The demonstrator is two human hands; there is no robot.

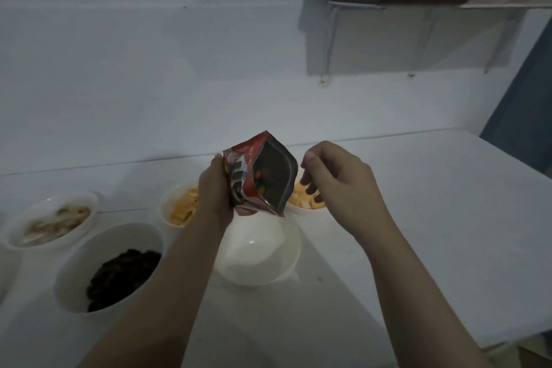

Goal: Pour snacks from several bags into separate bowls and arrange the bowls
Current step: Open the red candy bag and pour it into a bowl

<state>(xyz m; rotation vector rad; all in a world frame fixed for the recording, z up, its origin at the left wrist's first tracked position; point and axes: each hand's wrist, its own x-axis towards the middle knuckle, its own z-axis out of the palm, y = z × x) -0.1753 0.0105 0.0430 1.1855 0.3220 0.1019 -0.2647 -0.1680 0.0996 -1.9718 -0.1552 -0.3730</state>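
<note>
Head view: left hand [215, 188] has its grip clamped on the side of a red foil snack pouch [257, 176], mouth open, coloured candies showing inside, held just above the empty white bowl [268, 257] on the white counter [418, 218]. Right hand [334, 179] hovers beside the pouch, fingers loosely curled, holding nothing. Judging by looks, the pouch is light, crinkly and slippery, best pinched low at its corner.

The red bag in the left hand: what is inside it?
Through the open mouth of the red bag, held by the left hand, a few small coloured candies show. The bag's dark walls hide how many more lie deeper.
</note>
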